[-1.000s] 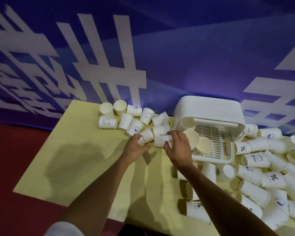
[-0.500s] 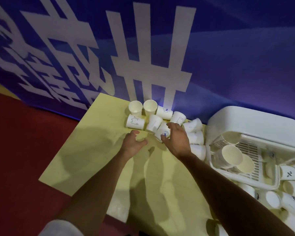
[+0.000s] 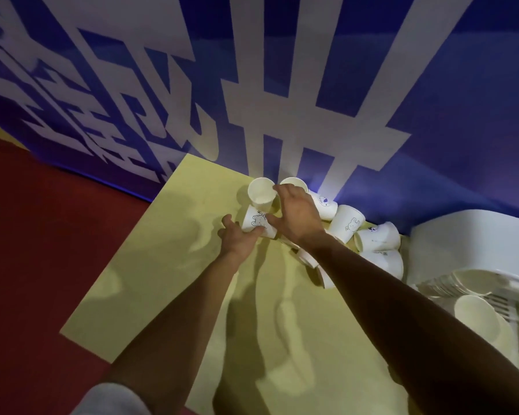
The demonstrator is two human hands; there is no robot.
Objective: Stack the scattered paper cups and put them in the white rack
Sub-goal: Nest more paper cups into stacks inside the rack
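Left hand (image 3: 240,238) moved forward — fingers (image 3: 229,220) apparently grip lying cup (image 3: 256,224).

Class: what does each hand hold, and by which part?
Left hand grips the lying white bear-print paper cup by its side wall; the right hand's grip cannot be told.

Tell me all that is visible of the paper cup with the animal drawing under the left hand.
The animal cup is white paper, with a small outlined animal printed on its wall. It lies on its side on the yellow table, near the far left corner, just in front of an upright cup. The left hand grips it from the left; the thumb of the right hand seems to touch its right end. Its mouth is hidden.
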